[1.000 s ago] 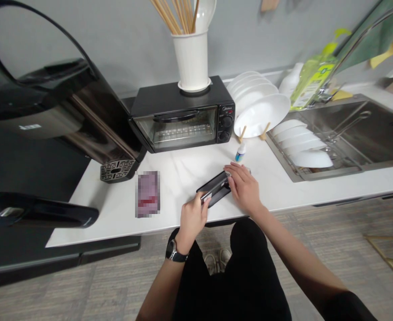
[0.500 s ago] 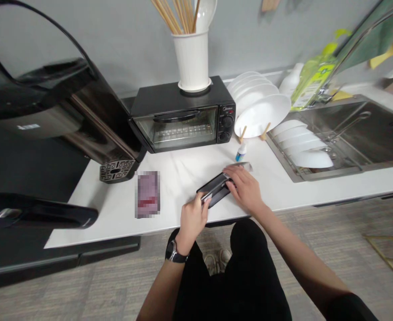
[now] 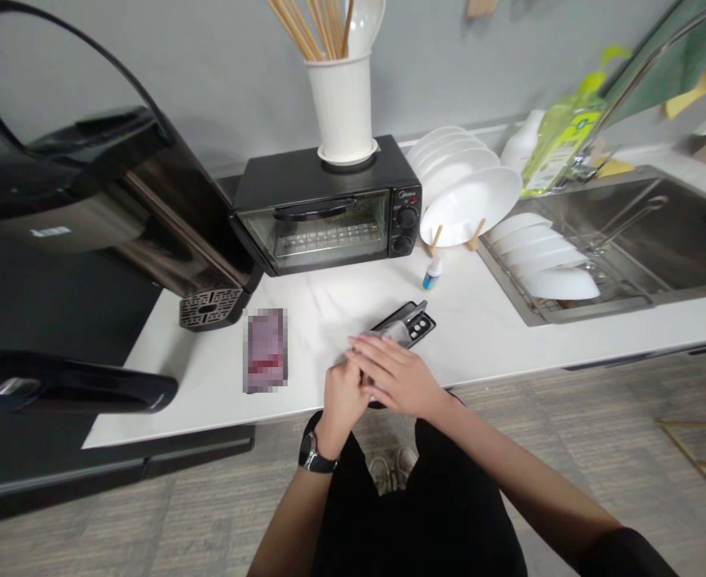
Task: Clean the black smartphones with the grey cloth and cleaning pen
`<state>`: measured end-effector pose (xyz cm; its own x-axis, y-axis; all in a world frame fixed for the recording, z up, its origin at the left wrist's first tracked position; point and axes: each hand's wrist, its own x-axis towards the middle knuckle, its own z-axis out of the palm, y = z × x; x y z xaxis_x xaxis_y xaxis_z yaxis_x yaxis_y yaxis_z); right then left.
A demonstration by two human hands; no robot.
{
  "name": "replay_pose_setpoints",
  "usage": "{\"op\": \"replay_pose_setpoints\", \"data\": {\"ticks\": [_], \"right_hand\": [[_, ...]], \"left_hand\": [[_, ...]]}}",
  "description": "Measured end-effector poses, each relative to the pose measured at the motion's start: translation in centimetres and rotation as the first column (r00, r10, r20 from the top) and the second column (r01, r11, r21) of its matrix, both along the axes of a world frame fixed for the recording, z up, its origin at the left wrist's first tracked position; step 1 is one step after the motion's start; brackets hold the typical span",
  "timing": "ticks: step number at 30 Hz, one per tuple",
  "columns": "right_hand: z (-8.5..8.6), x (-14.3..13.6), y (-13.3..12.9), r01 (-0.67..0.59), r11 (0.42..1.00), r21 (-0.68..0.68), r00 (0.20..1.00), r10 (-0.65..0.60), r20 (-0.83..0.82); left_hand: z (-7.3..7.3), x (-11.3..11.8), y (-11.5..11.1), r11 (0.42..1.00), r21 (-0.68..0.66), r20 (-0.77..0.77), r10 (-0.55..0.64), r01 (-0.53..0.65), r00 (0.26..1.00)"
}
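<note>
A black phone (image 3: 417, 324) lies slanted on the white countertop (image 3: 497, 332), back up, its camera block showing at the far end. My left hand (image 3: 340, 397), with a watch on the wrist, grips the phone's near end. My right hand (image 3: 397, 375) lies flat across the phone's near half, partly over my left hand. It presses a small grey cloth (image 3: 389, 332) against the phone with its fingers. A small white dropper bottle with a blue label (image 3: 431, 274) stands just beyond the phone.
A black toaster oven (image 3: 328, 216) carries a white utensil holder (image 3: 341, 104). Right of it are racked white plates (image 3: 466, 192), then a steel sink (image 3: 659, 232) with white bowls (image 3: 545, 256). A blurred reddish packet (image 3: 265, 349) lies left of my hands, and a large black appliance (image 3: 88, 184) fills the left.
My right hand has slid with the cloth from the phone's far end down to its near end, over my left hand. The camera block is now uncovered.
</note>
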<state>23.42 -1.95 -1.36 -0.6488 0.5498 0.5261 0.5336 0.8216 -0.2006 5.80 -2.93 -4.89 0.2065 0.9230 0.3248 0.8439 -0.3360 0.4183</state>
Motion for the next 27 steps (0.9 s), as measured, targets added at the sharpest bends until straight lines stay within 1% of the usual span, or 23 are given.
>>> {"op": "replay_pose_setpoints", "data": {"ticks": [2,4,6,7,8,9,12,13,14,16,19,21,22,25,27], "right_hand": [[-0.2,2.5,1.6,0.13,0.991,-0.016,0.989,-0.131,-0.076],[-0.2,4.3,2.9,0.26,0.964,-0.048,0.953,-0.264,-0.148],[0.1,4.9,3.3,0.335,0.939,-0.074,0.92,-0.343,-0.189],[0.3,4.6,3.2,0.346,0.935,-0.08,0.914,-0.355,-0.199],[0.5,4.0,2.7,0.332,0.94,-0.082,0.919,-0.342,-0.199],[0.7,3.2,2.1,0.293,0.953,-0.078,0.934,-0.303,-0.19],[1.6,0.4,-0.2,0.085,0.994,-0.066,0.989,-0.092,-0.114],[1.8,-0.3,-0.7,0.02,0.997,-0.069,0.995,-0.026,-0.092],[2.0,-0.7,-1.1,-0.021,0.997,-0.075,0.997,0.015,-0.082],[2.1,-0.8,-1.1,-0.015,0.997,-0.079,0.997,0.008,-0.08],[1.4,0.9,0.4,0.075,0.996,-0.052,0.996,-0.078,-0.048],[0.8,2.8,2.0,0.145,0.989,-0.031,0.989,-0.146,-0.026],[0.5,3.8,2.8,0.198,0.98,-0.028,0.979,-0.199,-0.033],[0.1,5.8,4.4,0.382,0.922,-0.059,0.919,-0.386,-0.075],[0.2,5.6,4.2,0.45,0.889,-0.083,0.884,-0.457,-0.096]], "left_hand": [[0.6,0.1,-0.2,1.0,-0.004,0.03,0.002,-0.002,1.0],[1.3,0.3,-0.2,1.0,-0.002,0.049,0.004,-0.003,0.999],[1.7,0.4,-0.3,1.0,0.008,0.041,0.007,-0.007,0.999],[1.7,0.5,-0.3,1.0,0.011,0.035,0.007,-0.007,0.999],[1.7,0.4,-0.3,1.0,0.008,0.032,0.004,-0.004,0.999],[1.5,0.4,-0.3,1.0,0.006,0.022,-0.003,0.002,1.0],[0.6,0.1,-0.3,0.999,0.014,-0.033,-0.033,0.033,0.999],[0.3,0.0,-0.2,0.999,0.019,-0.053,-0.04,0.041,0.998],[0.0,-0.2,-0.2,0.999,0.025,-0.067,-0.041,0.043,0.997],[-0.3,-0.3,-0.2,0.999,0.027,-0.067,-0.037,0.039,0.997],[0.0,-0.2,-0.2,0.999,0.042,-0.034,-0.03,0.031,0.999],[0.5,0.0,-0.2,0.999,0.041,-0.007,-0.028,0.028,1.0],[0.8,0.2,-0.3,0.999,0.036,0.003,-0.025,0.025,1.0],[1.5,0.5,-0.3,1.0,0.02,0.025,-0.014,0.013,1.0],[1.6,0.6,-0.3,1.0,0.014,0.029,-0.009,0.009,1.0]]}}
